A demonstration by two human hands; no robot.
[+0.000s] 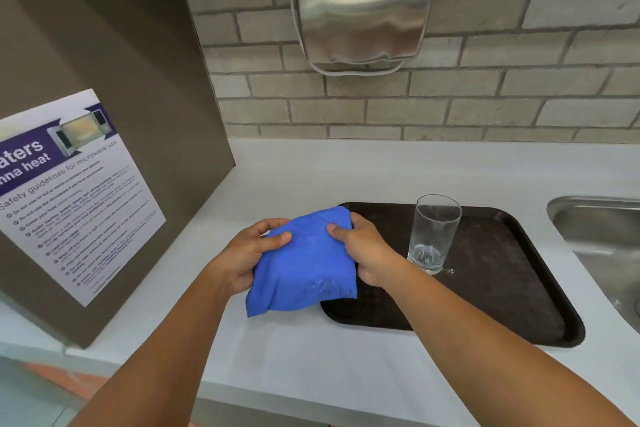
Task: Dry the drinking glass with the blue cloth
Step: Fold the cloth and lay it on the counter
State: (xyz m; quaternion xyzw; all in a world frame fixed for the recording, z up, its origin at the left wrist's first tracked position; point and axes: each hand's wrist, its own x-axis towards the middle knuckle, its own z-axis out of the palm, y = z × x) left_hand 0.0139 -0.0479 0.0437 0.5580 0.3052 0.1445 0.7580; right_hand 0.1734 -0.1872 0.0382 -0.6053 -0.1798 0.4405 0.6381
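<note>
Both hands hold a blue cloth [304, 267] above the left end of a dark brown tray [502, 295]. My left hand [249, 253] grips the cloth's left edge with the thumb on top. My right hand [363, 250] grips its right edge the same way. The cloth hangs down between them, its lower corner over the white counter [311, 357]. A clear drinking glass [433, 232] stands upright on the tray, just right of my right hand and apart from it. A few water drops lie on the tray by its base.
A brown cabinet side with a microwave safety poster [76, 194] stands at the left. A steel sink [602, 246] sits at the right edge. A steel hand dryer [363, 14] hangs on the brick wall behind.
</note>
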